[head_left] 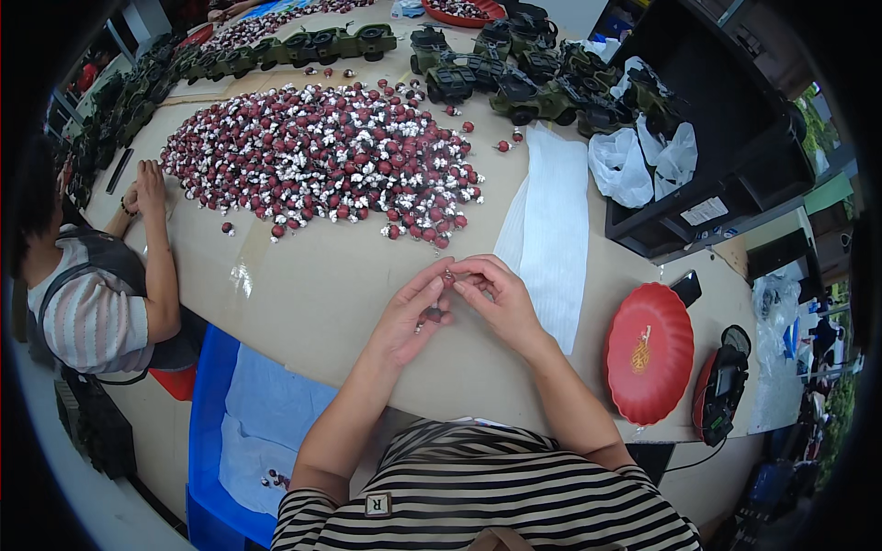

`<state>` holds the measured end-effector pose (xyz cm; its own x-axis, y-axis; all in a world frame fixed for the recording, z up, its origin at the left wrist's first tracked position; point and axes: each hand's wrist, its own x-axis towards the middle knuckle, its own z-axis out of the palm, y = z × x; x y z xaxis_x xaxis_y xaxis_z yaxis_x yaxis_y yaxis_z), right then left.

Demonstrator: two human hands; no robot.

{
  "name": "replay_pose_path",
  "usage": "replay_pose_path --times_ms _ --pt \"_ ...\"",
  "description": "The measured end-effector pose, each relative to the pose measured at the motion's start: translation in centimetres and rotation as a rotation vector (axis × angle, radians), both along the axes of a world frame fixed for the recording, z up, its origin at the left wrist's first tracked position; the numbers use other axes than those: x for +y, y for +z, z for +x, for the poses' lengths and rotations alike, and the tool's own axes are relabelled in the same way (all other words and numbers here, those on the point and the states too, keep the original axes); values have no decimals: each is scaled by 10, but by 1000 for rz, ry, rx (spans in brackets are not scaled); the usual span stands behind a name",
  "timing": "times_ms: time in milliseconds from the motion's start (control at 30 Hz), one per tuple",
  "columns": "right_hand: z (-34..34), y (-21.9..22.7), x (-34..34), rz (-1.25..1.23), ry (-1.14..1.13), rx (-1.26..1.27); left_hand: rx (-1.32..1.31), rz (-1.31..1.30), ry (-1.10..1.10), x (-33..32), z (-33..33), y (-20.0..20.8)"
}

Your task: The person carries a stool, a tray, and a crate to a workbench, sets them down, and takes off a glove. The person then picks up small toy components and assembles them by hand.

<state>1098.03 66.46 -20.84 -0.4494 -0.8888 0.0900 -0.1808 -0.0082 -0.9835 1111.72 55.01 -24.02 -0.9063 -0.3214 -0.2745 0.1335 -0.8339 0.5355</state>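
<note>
In a crowded workroom, a long beige table (322, 303) stretches away from me, with olive-green toy vehicles (323, 44) lined up along its far side and more of them massed at the far right beside a large black plastic crate (634, 231). A broad heap of small red, white and dark ball-shaped pieces (312, 151) covers the middle of the tabletop, just beyond my fingers.

My two bare hands meet at the near side of the heap, above the table. My left hand (404, 320) is partly curled, thumb and forefinger closed on one small red ball-shaped piece (448, 275), while a second small dark-and-white piece (432, 315) sits lower, among the bent fingers. My right hand (501, 301) comes in from the other side, its thumb and forefinger pinched at the same red piece, the remaining fingers loosely folded.

A long white ribbed cloth (548, 230) lies to my right, with a red scalloped dish (650, 358) nearer the table's edge. To my left, a co-worker in a striped top (96, 308) sits beside the table, hands close together near the heap.
</note>
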Motion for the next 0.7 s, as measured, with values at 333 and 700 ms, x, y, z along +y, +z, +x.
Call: replay_pose_path --times_ms 333,700 --pt "3 0 4 -28 -22 88 -1 2 -5 0 0 0" --pt "4 2 6 -19 3 87 5 5 -14 0 0 -3"
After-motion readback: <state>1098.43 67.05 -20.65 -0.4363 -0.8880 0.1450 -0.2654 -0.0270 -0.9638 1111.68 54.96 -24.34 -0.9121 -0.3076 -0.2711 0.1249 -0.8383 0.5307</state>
